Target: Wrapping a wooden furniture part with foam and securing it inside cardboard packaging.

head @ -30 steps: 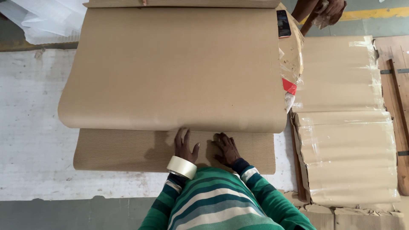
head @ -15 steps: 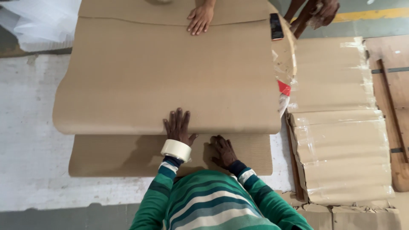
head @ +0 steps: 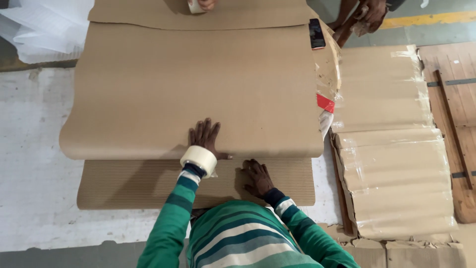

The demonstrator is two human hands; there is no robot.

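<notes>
A big sheet of brown corrugated cardboard (head: 198, 84) is wrapped over a flat bundle on the floor. My left hand (head: 204, 137) lies flat with spread fingers on the near edge of the upper sheet; a roll of clear tape (head: 198, 160) sits around that wrist. My right hand (head: 257, 177) presses flat on the ribbed lower flap (head: 129, 183) that sticks out beneath. Neither hand grips anything.
Another person's hand (head: 203, 5) holds a tape roll at the far edge; more hands (head: 369, 15) are at the top right. A dark phone (head: 316, 33) lies on the cardboard. Taped cardboard bundles (head: 396, 149) and a wooden pallet (head: 456, 109) lie to the right, white sheeting (head: 44, 30) top left.
My left hand moved up from the lower flap onto the upper sheet and stays there. The other person's hand appeared at the far edge and now holds a tape roll.
</notes>
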